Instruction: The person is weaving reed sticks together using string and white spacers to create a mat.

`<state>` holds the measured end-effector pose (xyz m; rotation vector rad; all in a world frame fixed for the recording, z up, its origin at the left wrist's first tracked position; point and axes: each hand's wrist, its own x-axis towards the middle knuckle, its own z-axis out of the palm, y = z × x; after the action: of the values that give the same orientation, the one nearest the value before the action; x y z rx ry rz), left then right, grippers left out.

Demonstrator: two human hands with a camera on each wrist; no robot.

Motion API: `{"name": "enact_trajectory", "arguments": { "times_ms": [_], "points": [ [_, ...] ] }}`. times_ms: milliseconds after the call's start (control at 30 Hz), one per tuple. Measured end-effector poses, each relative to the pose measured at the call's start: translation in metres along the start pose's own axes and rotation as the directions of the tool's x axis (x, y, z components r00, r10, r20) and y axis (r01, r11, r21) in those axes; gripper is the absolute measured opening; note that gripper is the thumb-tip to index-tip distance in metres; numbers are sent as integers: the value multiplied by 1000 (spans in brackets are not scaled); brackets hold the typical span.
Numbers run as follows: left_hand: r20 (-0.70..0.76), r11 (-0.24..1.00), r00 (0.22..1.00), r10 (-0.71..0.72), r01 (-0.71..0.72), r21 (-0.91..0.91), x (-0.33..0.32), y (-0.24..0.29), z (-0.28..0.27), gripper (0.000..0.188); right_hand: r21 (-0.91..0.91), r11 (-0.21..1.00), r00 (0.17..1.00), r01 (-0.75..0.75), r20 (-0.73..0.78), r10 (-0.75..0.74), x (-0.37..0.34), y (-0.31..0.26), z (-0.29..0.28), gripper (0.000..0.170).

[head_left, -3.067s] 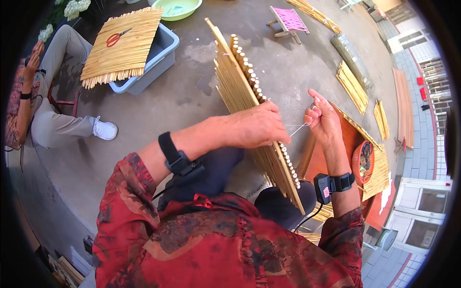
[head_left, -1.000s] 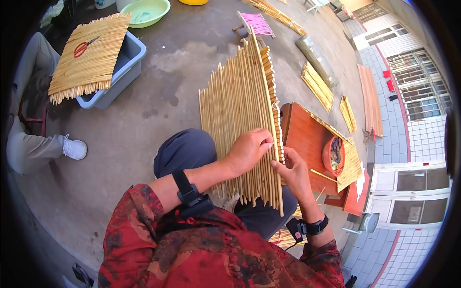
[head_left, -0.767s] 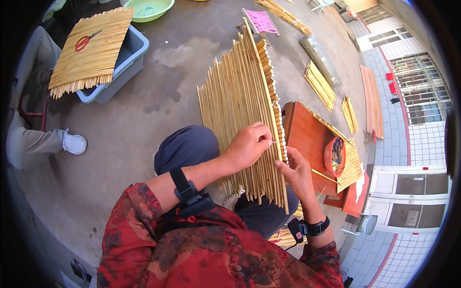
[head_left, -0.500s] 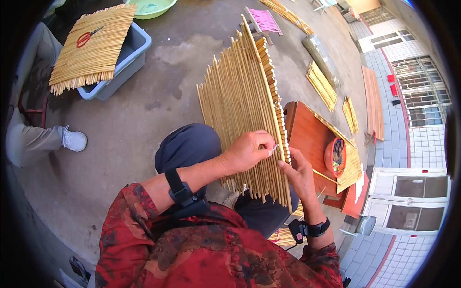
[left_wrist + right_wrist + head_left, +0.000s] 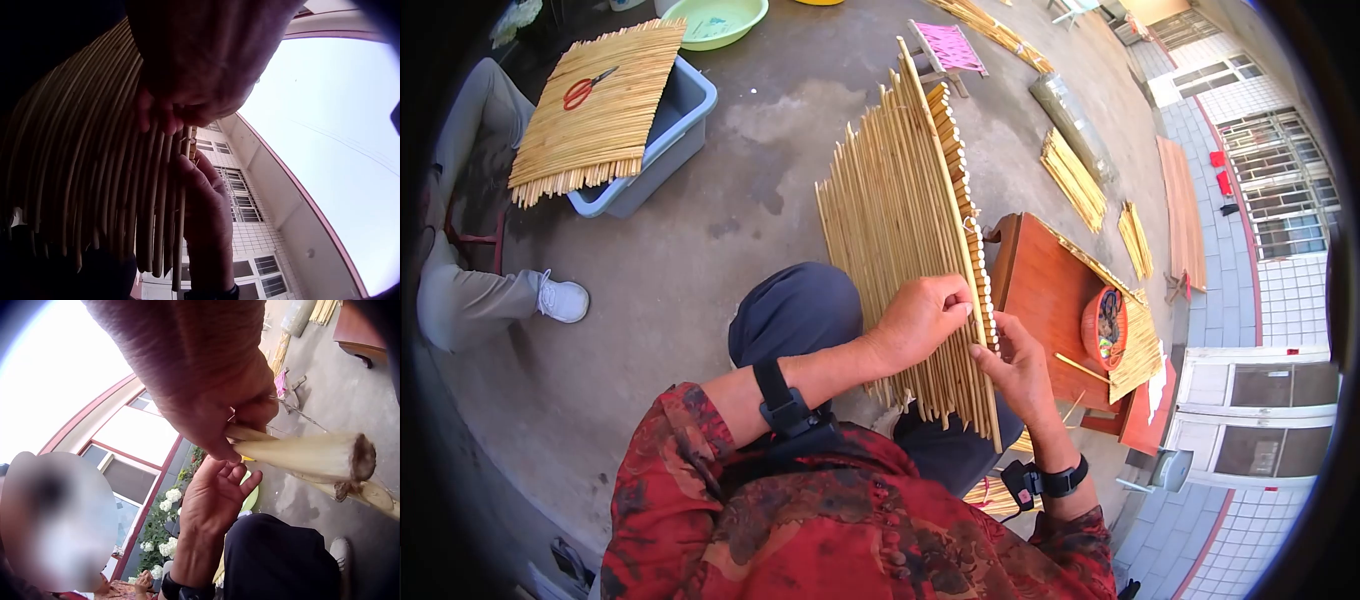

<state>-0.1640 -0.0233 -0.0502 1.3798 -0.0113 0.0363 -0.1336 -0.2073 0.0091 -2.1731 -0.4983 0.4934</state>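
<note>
Stalk mat (image 5: 890,215), one, pale yellow, lying directly under the grip and running forward and leftward from it. Right hand (image 5: 1022,368): holding the mat's right margin, thumb on the near face, fingers behind. Left hand (image 5: 920,325): just beside it, thumb and fingers drawn together at the outermost stalk (image 5: 940,172); whether anything is pinched there cannot be told. Cord (image 5: 305,414), twisted, near the right hand. Condition, by judgement: the broad sheet appears already joined, while the margin at the hands seems the part in progress, its fastening not visibly finished. Second mat (image 5: 600,130), well apart, ahead and left of the grip, apparently complete, bearing scissors (image 5: 580,92) and lying over a blue tub (image 5: 700,98). Loose stalks (image 5: 1072,180), forward and right of the grip, not worked into either mat; whether they are meant for this one, unclear.
</note>
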Motion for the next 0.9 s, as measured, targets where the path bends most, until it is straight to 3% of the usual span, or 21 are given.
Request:
{"name": "enact_trajectory", "arguments": {
  "times_ms": [33, 233, 367, 567, 633, 767, 800, 833, 867, 900],
  "points": [
    [36, 991, 998, -46, 50, -123, 2, -1, -1, 10, 5, 1000, 1000, 0, -4, 0, 1, -1, 0, 43],
    [92, 932, 987, -131, 154, -328, -1, -8, -4, 9, 11, 997, 996, -82, 26, 81, -1, -13, -1, 43],
    [115, 892, 982, -149, 184, -412, -5, -6, -6, 9, -92, 990, 989, -109, 93, 117, -1, -18, -5, 44],
    [136, 952, 982, -134, 166, -259, -4, -1, -16, 8, -15, 986, 978, -164, 130, 164, -1, -19, -1, 45],
    [114, 996, 991, -74, 67, 61, -3, 1, -17, 6, -13, 982, 974, -188, 129, 188, -1, -20, -1, 45],
    [78, 966, 988, -133, 112, 231, 0, 10, -36, 7, 89, 986, 988, -138, 89, 130, -1, -8, 1, 41],
    [-12, 895, 994, 107, -91, 437, -2, 10, -44, 13, 127, 988, 995, -93, 44, 88, 0, -4, 2, 40],
    [-47, 735, 934, 353, -247, 632, -1, 11, -48, 20, 126, 988, 995, -93, 43, 88, 2, -2, 0, 40],
    [-49, 738, 934, 353, -246, 628, 3, 13, -49, 20, 202, 973, 993, -112, 46, 105, 4, -1, -3, 39],
    [96, 573, 846, 525, -434, 695, 7, 23, -49, 29, 274, 953, 991, -132, 52, 122, 4, 0, -6, 39]
  ]
}}
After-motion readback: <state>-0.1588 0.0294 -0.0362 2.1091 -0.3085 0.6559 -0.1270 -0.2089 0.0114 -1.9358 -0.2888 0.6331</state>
